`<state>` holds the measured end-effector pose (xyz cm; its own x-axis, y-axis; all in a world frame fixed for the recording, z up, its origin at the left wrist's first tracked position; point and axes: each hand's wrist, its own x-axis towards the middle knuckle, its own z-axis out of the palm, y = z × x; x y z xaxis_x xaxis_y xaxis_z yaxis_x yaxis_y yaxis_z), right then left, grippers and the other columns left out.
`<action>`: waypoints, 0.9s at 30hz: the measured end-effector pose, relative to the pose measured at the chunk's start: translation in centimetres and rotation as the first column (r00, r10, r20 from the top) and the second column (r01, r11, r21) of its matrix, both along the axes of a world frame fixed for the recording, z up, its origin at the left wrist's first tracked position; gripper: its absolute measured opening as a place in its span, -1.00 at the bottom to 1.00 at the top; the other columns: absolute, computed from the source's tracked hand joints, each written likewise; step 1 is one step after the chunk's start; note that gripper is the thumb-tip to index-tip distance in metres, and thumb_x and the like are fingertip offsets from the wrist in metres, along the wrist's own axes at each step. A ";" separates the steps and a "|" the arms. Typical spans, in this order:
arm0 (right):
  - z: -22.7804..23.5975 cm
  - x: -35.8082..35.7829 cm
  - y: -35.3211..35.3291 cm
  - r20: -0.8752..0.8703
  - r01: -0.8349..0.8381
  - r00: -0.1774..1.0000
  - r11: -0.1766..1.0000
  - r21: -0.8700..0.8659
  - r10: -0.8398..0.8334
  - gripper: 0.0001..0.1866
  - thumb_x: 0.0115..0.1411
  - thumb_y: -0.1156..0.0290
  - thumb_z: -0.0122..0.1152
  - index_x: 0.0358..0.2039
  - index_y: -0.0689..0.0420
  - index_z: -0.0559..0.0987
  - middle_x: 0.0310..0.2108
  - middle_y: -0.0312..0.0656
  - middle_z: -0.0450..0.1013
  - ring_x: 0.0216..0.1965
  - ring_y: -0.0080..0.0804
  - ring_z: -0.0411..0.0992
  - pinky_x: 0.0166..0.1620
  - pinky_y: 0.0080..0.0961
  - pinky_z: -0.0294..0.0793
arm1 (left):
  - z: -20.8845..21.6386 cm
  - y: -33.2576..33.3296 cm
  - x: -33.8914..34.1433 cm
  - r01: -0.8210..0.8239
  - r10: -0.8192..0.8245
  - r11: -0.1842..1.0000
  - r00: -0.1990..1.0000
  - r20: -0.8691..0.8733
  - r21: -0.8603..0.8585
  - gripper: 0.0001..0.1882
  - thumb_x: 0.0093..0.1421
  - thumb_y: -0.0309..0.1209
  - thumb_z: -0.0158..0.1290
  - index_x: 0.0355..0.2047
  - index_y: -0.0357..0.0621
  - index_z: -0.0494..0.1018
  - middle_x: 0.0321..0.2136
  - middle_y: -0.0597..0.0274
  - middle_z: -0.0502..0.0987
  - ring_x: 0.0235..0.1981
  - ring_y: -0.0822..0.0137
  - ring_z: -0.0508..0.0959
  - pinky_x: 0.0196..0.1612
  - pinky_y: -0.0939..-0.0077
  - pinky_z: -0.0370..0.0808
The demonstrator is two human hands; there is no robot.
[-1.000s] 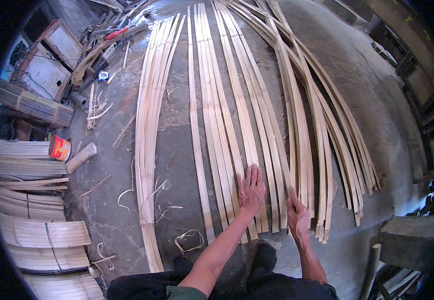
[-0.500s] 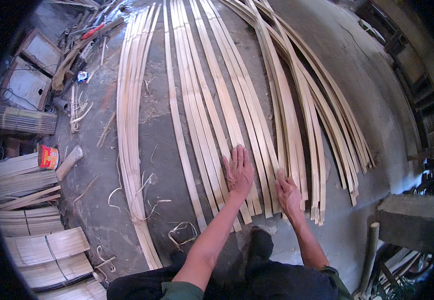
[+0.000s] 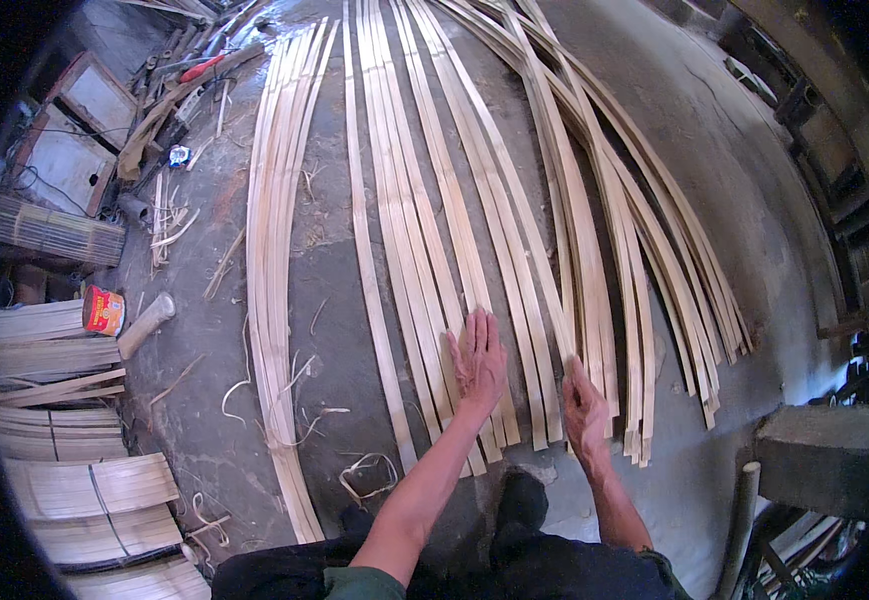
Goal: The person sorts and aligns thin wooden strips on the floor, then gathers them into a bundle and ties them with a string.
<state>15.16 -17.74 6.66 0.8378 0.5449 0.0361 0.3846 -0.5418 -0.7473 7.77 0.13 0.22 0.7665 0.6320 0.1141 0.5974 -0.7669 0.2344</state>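
Long pale bamboo strips (image 3: 394, 210) fan out over the floor in front of me. My left hand (image 3: 477, 365) lies flat, fingers stretched, on the strips of the middle group near their close ends. To its right, my right hand (image 3: 584, 405) is closed around the near end of a single bamboo strip (image 3: 526, 245). That strip stands a little apart from the ones on its left. Right beside this hand lies another bunch of strips (image 3: 581, 260), some crossing others farther away.
At left lies a separate bunch of strips (image 3: 272, 250) with thin shavings (image 3: 364, 475) near it. Tied bundles of slats (image 3: 94, 495), a red tin (image 3: 103, 311) and a short wooden log (image 3: 146, 325) line the left side. A concrete block (image 3: 834, 455) stands at the right.
My right hand has shifted slightly right with its strip, widening the gap to the middle group. My left hand stays flat on the strips. The whole view has tilted a little.
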 end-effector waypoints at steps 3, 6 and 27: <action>1.2 -1.8 0.6 0.123 -0.022 0.992 0.997 0.079 0.012 -0.56 0.22 0.52 0.19 0.14 0.08 0.47 -0.31 0.07 0.55 -0.32 -0.08 0.57 -0.27 -0.32 0.53 | 0.5 -0.2 0.1 -0.011 0.011 1.000 1.000 -0.004 -0.007 -0.33 0.30 -0.25 -0.11 0.35 -0.22 0.00 0.38 0.10 -0.02 0.42 0.18 -0.07 0.37 -0.20 -0.18; 0.4 -2.7 1.2 -0.030 -0.036 0.999 0.997 0.067 0.038 -0.56 0.27 0.52 0.15 0.17 0.18 0.44 -0.28 -0.05 0.55 -0.34 -0.52 0.45 -0.24 -0.55 0.45 | 0.7 -0.1 0.6 -0.029 0.029 1.000 0.999 -0.019 0.012 -0.34 0.31 -0.26 -0.13 0.35 -0.24 0.00 0.38 0.10 -0.01 0.42 0.17 -0.06 0.37 -0.21 -0.18; -2.3 -6.2 2.6 -0.140 -0.042 0.988 0.994 0.104 0.056 -0.54 0.29 0.48 0.14 0.21 0.10 0.40 -0.48 -0.08 0.46 -0.47 -0.45 0.40 -0.35 -0.45 0.43 | 0.8 -0.1 0.8 -0.044 0.043 0.999 0.998 -0.044 -0.016 -0.36 0.35 -0.21 -0.24 0.36 -0.24 -0.03 0.41 0.09 -0.09 0.43 0.17 -0.11 0.38 -0.19 -0.25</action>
